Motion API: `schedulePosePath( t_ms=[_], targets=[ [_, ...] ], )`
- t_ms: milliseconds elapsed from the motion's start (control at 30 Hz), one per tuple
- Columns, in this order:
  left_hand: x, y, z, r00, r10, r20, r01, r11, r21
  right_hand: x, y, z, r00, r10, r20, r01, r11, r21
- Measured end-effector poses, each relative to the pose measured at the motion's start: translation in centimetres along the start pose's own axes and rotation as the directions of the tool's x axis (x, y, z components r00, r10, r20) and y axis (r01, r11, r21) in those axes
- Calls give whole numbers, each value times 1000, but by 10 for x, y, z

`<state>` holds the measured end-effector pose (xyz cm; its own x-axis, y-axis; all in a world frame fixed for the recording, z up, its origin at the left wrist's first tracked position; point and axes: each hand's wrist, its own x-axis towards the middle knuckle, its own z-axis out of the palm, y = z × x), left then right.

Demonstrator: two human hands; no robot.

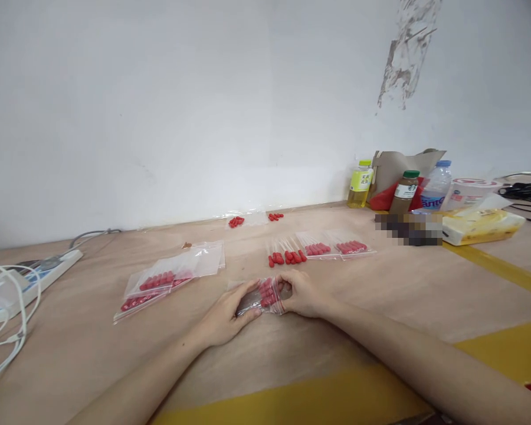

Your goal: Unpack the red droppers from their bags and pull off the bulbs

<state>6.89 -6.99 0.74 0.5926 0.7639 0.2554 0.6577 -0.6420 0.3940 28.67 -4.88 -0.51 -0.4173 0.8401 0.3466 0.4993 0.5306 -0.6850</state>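
Note:
Between my two hands is a small clear zip bag [269, 298] with several red-tipped sticks in it. My left hand [230, 313] grips the bag's left side, thumb below and fingers above. At the zip edge on the right, my right hand [303, 295] pinches the plastic; its fingertips are partly hidden. Just beyond my hands lie loose red-tipped sticks [285, 258] in small bunches. Next to them, to the right, are two filled bags [351, 247]. To the left, a pile of filled zip bags [159, 280] overlaps on the brown table covering [92, 354].
Near the wall lie more red pieces [236, 222] on clear plastic. Bottles [405, 192], a tub [471, 192] and a tissue pack [482, 227] stand at the back right. A power strip [48, 277] with white cables [22, 319] occupies the left edge.

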Motion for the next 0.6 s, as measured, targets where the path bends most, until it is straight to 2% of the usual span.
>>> schedulePosePath(
  t_ms=[200, 367, 467, 600],
  targets=[
    [0, 0, 0, 1000, 2, 7, -1, 999, -47, 1, -4, -4, 998, -56, -3, 55, 994, -95],
    [1, 2, -1, 1000, 14, 15, -13, 997, -71, 1, -2, -2, 998, -46, 40, 45, 999, 11],
    [0, 1, -1, 1000, 12, 10, -12, 998, -55, 2, 1, 0, 999, 6, 41, -8, 998, 67],
    [-2, -1, -1, 1000, 18, 6, -18, 999, -41, 3, 6, -9, 990, 44, 137, -65, 986, 151]
  ],
)
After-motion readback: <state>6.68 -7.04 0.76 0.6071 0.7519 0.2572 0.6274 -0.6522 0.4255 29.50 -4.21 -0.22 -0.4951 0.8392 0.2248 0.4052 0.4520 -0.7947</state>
